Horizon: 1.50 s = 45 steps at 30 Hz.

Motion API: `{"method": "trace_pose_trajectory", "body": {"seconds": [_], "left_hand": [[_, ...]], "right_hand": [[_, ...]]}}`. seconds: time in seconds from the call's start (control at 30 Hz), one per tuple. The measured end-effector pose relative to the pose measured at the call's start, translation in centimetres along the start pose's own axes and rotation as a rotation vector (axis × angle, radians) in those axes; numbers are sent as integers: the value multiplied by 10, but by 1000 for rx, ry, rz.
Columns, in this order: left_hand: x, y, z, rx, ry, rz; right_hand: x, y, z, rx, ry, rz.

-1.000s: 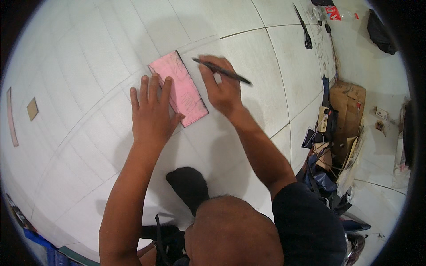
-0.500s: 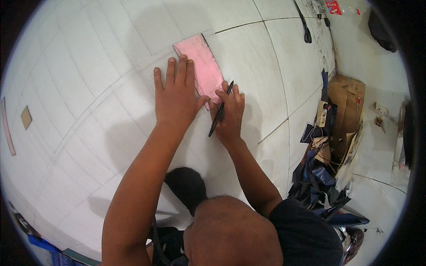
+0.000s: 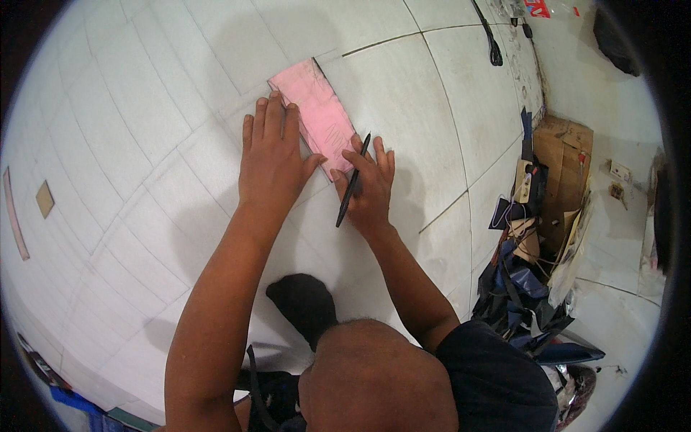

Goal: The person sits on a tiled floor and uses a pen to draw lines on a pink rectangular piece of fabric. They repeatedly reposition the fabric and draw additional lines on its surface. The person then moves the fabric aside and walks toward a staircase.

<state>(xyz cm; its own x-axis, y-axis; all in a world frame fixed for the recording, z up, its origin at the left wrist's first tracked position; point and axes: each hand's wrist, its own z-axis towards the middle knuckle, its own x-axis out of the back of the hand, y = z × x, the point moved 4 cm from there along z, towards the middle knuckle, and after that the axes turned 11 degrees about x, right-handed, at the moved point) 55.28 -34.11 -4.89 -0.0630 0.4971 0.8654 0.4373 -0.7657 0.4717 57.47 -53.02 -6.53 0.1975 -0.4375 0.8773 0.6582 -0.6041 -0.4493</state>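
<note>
1. My left hand (image 3: 272,162) lies palm down, fingers extended and slightly spread, gripping nothing. Fingertips and thumb rest along the left edge of the pink rectangular piece (image 3: 317,115).
2. Pink piece: flat, slanting from upper left to lower right, between my hands. Faint scribbled marks show near its lower end; a dark edge runs down its right side.
3. My right hand (image 3: 371,191) is partly curled round a black pen (image 3: 353,181) – thumb and fingertips at the piece's lower right corner.
4. White surface (image 3: 144,144) ruled with thin lines; grouted tiles (image 3: 439,129) beyond.
5. Far left – small tan rectangle (image 3: 45,199), narrow brownish strip (image 3: 16,216). Right: cardboard box (image 3: 568,158).
</note>
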Motion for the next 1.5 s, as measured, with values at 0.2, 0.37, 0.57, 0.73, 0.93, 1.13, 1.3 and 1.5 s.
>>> {"method": "trace_pose_trajectory", "body": {"seconds": [0.2, 0.37, 0.57, 0.73, 0.93, 1.13, 1.3, 1.5], "left_hand": [[4, 3, 2, 26, -34, 12], [6, 4, 3, 26, -45, 46], [11, 2, 8, 7, -29, 38], [12, 3, 7, 5, -2, 46], [13, 6, 8, 26, -55, 47], [13, 6, 9, 41, -75, 75], [14, 7, 10, 44, -102, 23], [16, 9, 9, 26, -62, 35]], "right_hand": [[1, -3, 0, -8, -6, -39], [2, -4, 2, 7, 19, -26], [1, 10, -5, -67, 148, 129], [1, 8, -3, -53, 101, 65], [3, 7, -3, -54, 88, 77], [1, 7, -5, -58, 80, 82], [2, 6, -6, -38, 100, 76], [1, 4, -6, -33, 104, 51]]}}
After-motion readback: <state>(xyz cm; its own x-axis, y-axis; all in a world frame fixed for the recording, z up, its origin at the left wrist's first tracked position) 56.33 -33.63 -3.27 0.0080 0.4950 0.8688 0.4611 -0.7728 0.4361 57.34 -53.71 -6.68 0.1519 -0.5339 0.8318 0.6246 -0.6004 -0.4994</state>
